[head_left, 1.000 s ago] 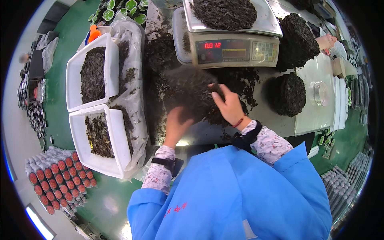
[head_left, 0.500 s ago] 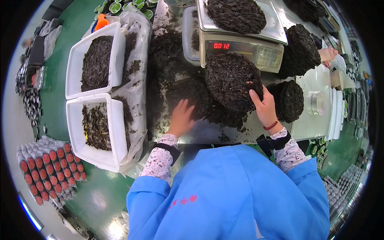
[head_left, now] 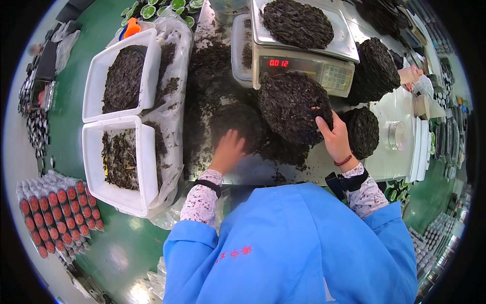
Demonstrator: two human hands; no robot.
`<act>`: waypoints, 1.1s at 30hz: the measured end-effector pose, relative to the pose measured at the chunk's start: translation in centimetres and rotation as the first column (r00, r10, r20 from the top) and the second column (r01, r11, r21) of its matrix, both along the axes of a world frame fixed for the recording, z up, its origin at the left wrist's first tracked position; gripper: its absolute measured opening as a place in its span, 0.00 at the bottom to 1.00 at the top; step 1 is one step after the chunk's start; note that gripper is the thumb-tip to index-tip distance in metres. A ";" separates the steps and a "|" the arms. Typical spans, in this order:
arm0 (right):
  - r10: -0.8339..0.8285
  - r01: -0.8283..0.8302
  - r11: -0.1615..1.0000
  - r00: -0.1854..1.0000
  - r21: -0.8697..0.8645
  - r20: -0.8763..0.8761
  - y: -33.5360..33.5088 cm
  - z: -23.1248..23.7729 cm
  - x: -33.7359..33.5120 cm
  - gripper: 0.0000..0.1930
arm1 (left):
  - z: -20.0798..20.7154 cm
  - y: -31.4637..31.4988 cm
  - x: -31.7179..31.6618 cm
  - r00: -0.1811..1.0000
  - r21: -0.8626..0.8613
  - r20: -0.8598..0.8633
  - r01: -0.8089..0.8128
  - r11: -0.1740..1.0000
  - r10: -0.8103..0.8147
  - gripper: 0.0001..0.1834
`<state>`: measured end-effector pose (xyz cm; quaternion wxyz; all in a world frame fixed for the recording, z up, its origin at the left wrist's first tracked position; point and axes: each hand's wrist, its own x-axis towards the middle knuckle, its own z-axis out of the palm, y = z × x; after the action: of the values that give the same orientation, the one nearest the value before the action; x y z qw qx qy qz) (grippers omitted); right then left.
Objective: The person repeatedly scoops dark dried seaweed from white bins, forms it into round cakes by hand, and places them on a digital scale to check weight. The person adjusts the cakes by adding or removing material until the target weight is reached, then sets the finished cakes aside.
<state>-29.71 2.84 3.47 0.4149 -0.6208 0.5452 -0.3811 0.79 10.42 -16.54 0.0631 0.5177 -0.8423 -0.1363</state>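
My right hand [head_left: 334, 134] grips the edge of a round, dark cake of dried seaweed [head_left: 293, 104], thumb on top; the cake is tilted up in front of the scale. My left hand [head_left: 228, 151] lies with fingers stretched out on the near edge of another round seaweed cake [head_left: 237, 121], low over the table; both are slightly blurred. Beneath the held cake, more dark seaweed [head_left: 287, 152] lies on the metal table. One seaweed cake [head_left: 297, 24] rests on the pan of the digital scale [head_left: 304, 63], whose red display is lit.
At the left, two white tubs [head_left: 149, 147] hold seaweed, beside clear plastic sheeting [head_left: 174, 101]. Right of the scale stand stacked seaweed cakes [head_left: 377, 71], with another stack [head_left: 363, 133] nearer me. A clear round dish [head_left: 400, 134] lies farther right. Loose flakes [head_left: 212, 66] cover the table's left part.
My left hand and the cake under it have shifted slightly, and its fingers lie farther onto the cake. My right hand keeps its grip, with the held cake almost in place.
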 end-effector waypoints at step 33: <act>0.067 -0.310 0.912 0.759 0.269 0.648 -5.8 1.7 9.3 0.16 | 17.2 0.0 1.1 -0.610 0.690 -0.558 0.036 0.723 0.563 0.30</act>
<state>-20.44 -2.92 5.18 0.7150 -0.4246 0.3700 -0.4143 1.93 10.42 0.68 0.6810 0.3813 -0.0939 -0.6181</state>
